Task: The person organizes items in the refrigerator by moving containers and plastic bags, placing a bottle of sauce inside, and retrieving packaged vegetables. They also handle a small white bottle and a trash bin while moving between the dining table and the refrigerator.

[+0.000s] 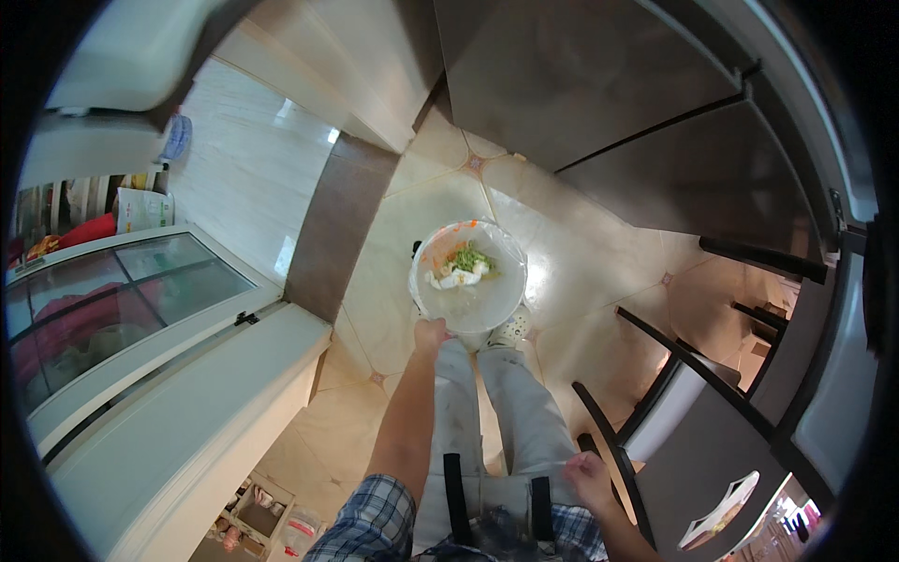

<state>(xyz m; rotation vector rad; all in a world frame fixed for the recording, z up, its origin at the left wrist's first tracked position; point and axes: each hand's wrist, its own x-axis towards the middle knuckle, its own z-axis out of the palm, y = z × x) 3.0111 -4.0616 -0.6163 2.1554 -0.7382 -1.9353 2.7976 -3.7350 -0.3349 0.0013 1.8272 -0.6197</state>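
My left hand (430, 336) grips the near rim of a round white bin (449, 309) lined with a clear plastic bag. Inside the bin lie green vegetable scraps (470, 260) and a crumpled white wad (460, 277), perhaps tissue. The bin is in front of my legs, close above or on the tiled floor; which of these I cannot tell. My right hand (590, 478) hangs beside my right thigh with its fingers curled, apart from the bin. Nothing clear shows between those fingers.
A dark refrigerator or cabinet (597, 84) rises ahead on the right. Black-framed chairs (692, 379) stand to my right. On the left, a white-framed glazed door (270, 288) adjoins a brown stone threshold (337, 225). Open boxes (263, 509) sit at lower left. A light-coloured clog (513, 329) shows below the bin.
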